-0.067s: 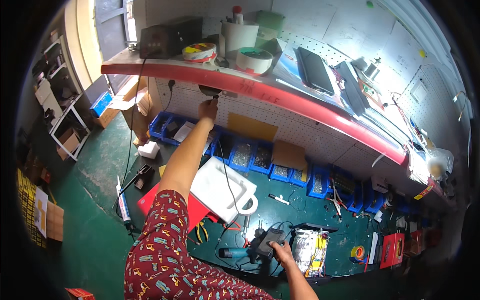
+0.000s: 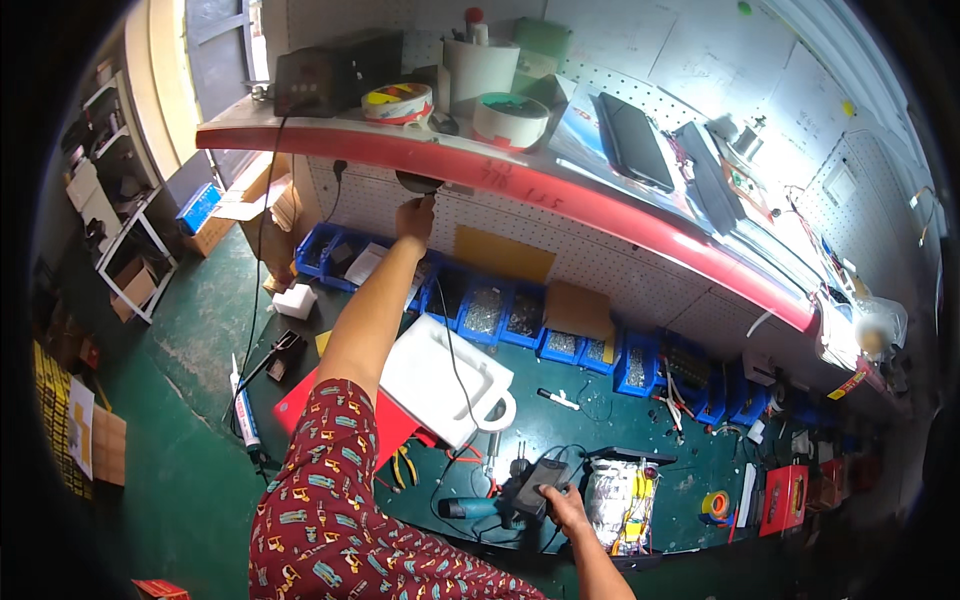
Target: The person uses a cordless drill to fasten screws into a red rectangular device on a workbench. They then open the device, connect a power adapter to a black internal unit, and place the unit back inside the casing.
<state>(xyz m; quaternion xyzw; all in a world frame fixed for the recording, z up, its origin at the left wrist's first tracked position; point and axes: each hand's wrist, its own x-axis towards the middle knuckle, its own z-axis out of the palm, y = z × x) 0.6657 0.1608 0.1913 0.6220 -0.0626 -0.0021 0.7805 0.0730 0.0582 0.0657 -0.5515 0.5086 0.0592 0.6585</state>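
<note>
Head view | left hand [image 2: 414, 217] fingertips hidden under shelf [image 2: 560, 190] | right hand [image 2: 565, 510] grips black device [image 2: 541, 480]

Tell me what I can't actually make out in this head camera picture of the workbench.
- What the left hand touches under the red shelf: a dark round thing in shadow, too small to identify; its grip is unclear.
- The dark device under the right hand: fingers cover part of it.
- Contents of the blue bins: too small to tell.
- The bench's right end: darkened and bent by the fisheye rim.

Dark flat screen [image 2: 632, 140] on red shelf [image 2: 560, 190], cardboard boxes [image 2: 135, 285] far left.
</note>
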